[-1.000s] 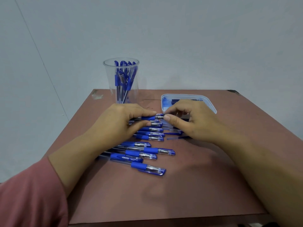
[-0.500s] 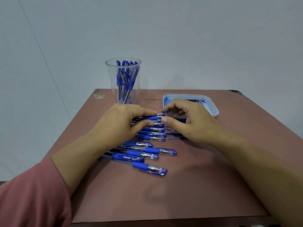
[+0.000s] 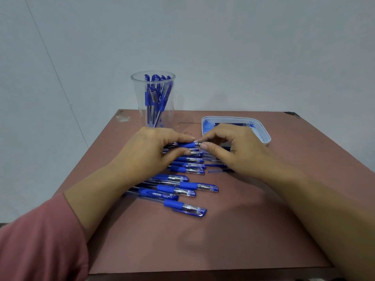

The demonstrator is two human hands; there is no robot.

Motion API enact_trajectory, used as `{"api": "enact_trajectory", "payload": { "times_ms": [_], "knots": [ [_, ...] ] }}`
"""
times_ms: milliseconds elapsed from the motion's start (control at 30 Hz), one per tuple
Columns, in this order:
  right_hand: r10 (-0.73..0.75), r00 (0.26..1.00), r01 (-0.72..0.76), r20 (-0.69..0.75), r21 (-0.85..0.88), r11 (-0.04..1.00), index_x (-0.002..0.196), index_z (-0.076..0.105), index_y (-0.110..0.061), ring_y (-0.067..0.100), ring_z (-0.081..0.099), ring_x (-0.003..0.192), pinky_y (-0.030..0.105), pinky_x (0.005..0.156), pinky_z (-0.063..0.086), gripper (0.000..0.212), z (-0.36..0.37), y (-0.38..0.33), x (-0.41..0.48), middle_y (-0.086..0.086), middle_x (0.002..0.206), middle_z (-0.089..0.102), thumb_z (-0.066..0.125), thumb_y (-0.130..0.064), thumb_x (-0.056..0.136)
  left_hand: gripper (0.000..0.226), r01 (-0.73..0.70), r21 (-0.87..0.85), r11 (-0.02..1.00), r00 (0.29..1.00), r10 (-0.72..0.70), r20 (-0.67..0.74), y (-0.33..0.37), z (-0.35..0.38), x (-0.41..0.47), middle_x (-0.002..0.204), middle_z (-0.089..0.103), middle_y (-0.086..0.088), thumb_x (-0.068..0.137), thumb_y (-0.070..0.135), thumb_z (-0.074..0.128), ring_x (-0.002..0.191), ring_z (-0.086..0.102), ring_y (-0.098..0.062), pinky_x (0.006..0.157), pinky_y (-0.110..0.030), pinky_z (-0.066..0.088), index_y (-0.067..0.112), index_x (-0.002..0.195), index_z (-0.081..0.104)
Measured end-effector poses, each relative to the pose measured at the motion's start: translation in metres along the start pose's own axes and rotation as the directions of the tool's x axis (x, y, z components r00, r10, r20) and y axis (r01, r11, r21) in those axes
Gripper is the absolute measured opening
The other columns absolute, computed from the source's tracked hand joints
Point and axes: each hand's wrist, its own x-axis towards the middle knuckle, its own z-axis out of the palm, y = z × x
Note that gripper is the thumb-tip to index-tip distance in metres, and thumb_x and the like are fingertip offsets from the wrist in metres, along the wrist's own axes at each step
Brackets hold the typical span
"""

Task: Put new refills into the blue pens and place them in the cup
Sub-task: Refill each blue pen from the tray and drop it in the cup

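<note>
Gripping a blue pen (image 3: pixel 185 145) by its rubbery sleeve in the curled left hand (image 3: pixel 151 153), above the pen row (image 3: pixel 168 188) on the table (image 3: pixel 223 240); pinching its shiny tip with the right hand (image 3: pixel 233 151), near the clear plastic cup (image 3: pixel 138 98).

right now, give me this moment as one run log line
left hand: grips blue pen | right hand: pinches its tip end | clear cup: pens inside | white tray: refills

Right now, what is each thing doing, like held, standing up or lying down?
left hand, grips held pen by its blue grip.
right hand, pinches held pen's tip end.
cup, upright, standing pens inside.
loose pens, lying on the table.
tray, flat on table, refills inside.
</note>
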Motion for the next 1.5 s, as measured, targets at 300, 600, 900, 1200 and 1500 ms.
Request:
{"api": "enact_trajectory", "payload": {
  "times_ms": [300, 600, 900, 1200, 1500],
  "knots": [
    [0.033, 0.999, -0.033, 0.013, 0.014, 0.999, 0.089, 0.067, -0.036, 0.007, 0.062, 0.083, 0.031, 0.074, 0.05, 0.01, 0.0, -0.001, 0.0, -0.014, 0.083, 0.067, 0.058, -0.04, 0.091, 0.033, -0.01, 0.023, 1.0, 1.0, 0.01, 0.004, -0.002, 0.001, 0.001, 0.101, 0.07, 0.017, 0.083, 0.034, 0.068, 0.092, 0.058, 0.008, 0.08, -0.01, 0.047, 0.031, 0.116, 0.069],
    [0.047, 0.999, -0.047, -0.006, 0.039, 0.998, 0.089, 0.064, -0.042, 0.008, 0.062, 0.084, 0.027, 0.074, 0.049, 0.005, 0.0, -0.003, 0.0, -0.016, 0.085, 0.066, 0.06, -0.039, 0.091, 0.033, -0.007, 0.012, 1.0, 1.0, 0.007, 0.0, -0.002, 0.001, 0.001, 0.1, 0.07, 0.017, 0.083, 0.034, 0.069, 0.091, 0.06, 0.005, 0.081, -0.02, 0.053, 0.032, 0.116, 0.069],
    [0.086, 0.996, -0.09, 0.033, 0.128, 0.988, 0.098, 0.064, -0.038, 0.006, 0.064, 0.082, 0.019, 0.075, 0.052, 0.014, 0.001, -0.005, -0.001, -0.011, 0.086, 0.07, 0.067, -0.039, 0.084, 0.033, -0.01, 0.0, 1.0, 1.0, 0.01, -0.005, -0.002, 0.001, 0.001, 0.095, 0.063, 0.027, 0.082, 0.033, 0.07, 0.086, 0.058, 0.011, 0.078, -0.009, 0.048, 0.034, 0.115, 0.068],
    [0.081, 0.997, -0.08, -0.007, 0.074, 0.994, 0.088, 0.062, -0.043, 0.0, 0.063, 0.083, 0.011, 0.075, 0.046, 0.022, 0.0, 0.0, 0.002, -0.016, 0.084, 0.068, 0.069, -0.022, 0.086, 0.031, 0.011, 0.035, 0.999, 1.0, -0.01, -0.024, -0.005, 0.001, 0.001, 0.096, 0.063, 0.025, 0.083, 0.031, 0.071, 0.091, 0.055, 0.009, 0.077, -0.001, 0.043, 0.029, 0.114, 0.07],
    [0.114, 0.969, -0.041, 0.22, -0.311, 0.949, 0.105, 0.071, -0.024, 0.001, 0.052, 0.088, 0.012, 0.079, 0.038, 0.019, -0.012, 0.009, 0.004, -0.017, 0.09, 0.055, 0.058, -0.015, 0.094, 0.032, 0.079, 0.1, 0.992, 0.996, -0.075, -0.042, -0.012, -0.001, 0.002, 0.102, 0.072, 0.012, 0.084, 0.035, 0.068, 0.084, 0.058, 0.001, 0.078, -0.02, 0.049, 0.03, 0.116, 0.069]
  ]
}}
